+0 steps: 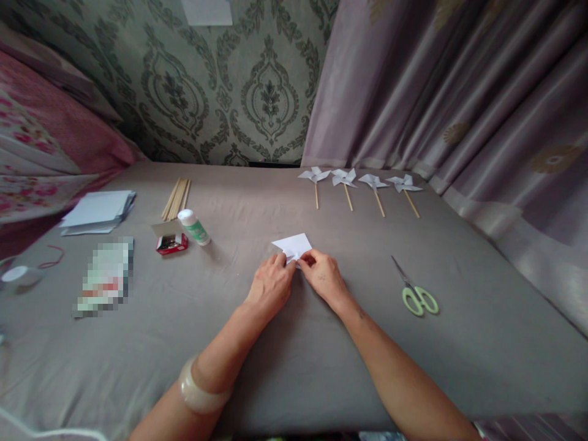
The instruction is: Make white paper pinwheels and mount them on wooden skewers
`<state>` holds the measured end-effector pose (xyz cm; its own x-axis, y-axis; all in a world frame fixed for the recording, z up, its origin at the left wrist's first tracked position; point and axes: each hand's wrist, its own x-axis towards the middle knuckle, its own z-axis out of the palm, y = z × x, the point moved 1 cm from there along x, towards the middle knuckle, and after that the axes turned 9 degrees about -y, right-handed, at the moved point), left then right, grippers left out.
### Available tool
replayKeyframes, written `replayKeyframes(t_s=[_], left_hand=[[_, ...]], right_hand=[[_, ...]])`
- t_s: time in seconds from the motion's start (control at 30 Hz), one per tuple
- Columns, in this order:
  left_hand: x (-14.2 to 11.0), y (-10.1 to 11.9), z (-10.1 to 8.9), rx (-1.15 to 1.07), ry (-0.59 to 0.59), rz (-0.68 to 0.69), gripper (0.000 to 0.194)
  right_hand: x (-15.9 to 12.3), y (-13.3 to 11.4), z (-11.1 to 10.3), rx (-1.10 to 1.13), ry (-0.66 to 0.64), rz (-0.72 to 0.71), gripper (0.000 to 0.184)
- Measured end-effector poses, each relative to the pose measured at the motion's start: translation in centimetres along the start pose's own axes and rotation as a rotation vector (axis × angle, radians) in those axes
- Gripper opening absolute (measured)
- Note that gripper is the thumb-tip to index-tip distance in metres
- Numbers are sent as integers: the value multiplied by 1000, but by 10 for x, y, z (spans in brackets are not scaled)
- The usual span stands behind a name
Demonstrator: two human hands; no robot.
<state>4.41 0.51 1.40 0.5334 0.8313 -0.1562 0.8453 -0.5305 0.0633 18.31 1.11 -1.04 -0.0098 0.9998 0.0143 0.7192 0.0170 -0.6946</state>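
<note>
A small white sheet of paper (pixel 297 243) lies at the middle of the cloth-covered table, one corner pointing left. My left hand (pixel 272 282) is closed over its near left edge, fingers pressing at the paper's middle. From the right, my right hand (pixel 323 274) pinches the near right edge with thumb and forefinger. The two sets of fingertips almost meet, and they hide the paper's near part. Green-handled scissors (pixel 419 300) rest to the right of my right hand, blades pointing away.
Several paper pinwheels on sticks (pixel 345 178) lie along the back right. To the left are wooden sticks (pixel 176 199), a glue bottle (pixel 196 229), an open red box (pixel 171 243), a paper stack (pixel 98 211), a blurred packet (pixel 106 275) and a white round item (pixel 21 275).
</note>
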Motion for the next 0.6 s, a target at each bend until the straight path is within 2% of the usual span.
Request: replayKeyframes(t_s=[0.6], left_hand=[[0,0,-1,8,-27,-1,35]], right_hand=[[2,2,0,-20,-25,-31,20]])
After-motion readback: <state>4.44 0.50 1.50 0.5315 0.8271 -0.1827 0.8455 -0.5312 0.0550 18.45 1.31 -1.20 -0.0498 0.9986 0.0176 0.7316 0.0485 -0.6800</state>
